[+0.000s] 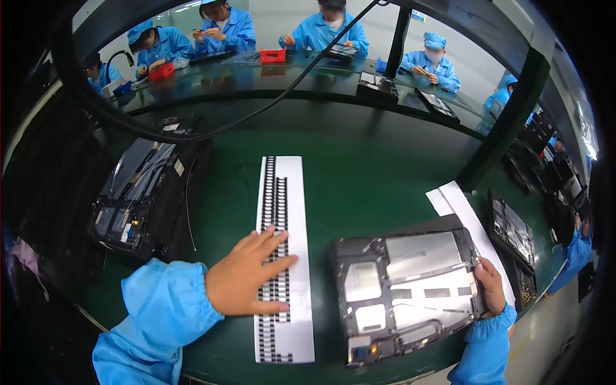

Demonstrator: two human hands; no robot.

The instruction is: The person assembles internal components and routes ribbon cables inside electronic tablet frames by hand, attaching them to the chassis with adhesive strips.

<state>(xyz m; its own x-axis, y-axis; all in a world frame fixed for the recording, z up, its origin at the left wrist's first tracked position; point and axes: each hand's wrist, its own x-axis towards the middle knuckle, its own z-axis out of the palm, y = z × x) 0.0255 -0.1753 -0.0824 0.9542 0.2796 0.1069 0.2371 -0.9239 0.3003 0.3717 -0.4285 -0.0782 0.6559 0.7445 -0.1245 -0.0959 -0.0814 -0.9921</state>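
Landmark: white backing sheet (pixel 299 256), lying lengthwise on the green tabletop (pixel 366 173), bearing columns of small black pieces (pixel 280 205). Left hand (pixel 250 273) comes in from the sheet's left, palm down, fingers spread, tips over the columns at mid-length; cannot tell how firmly they press. Blue sleeve (pixel 170 295) gathered at that wrist. Right hand (pixel 492 287) well to the sheet's right, thumb on the outer edge of an opened tablet-like device (pixel 410 295), gripping it; the other fingers mostly hidden. Device lies between sheet and right hand, silver-and-black inner side up, apart from the sheet. Stacked opened devices (pixel 138 192) left of the sheet.
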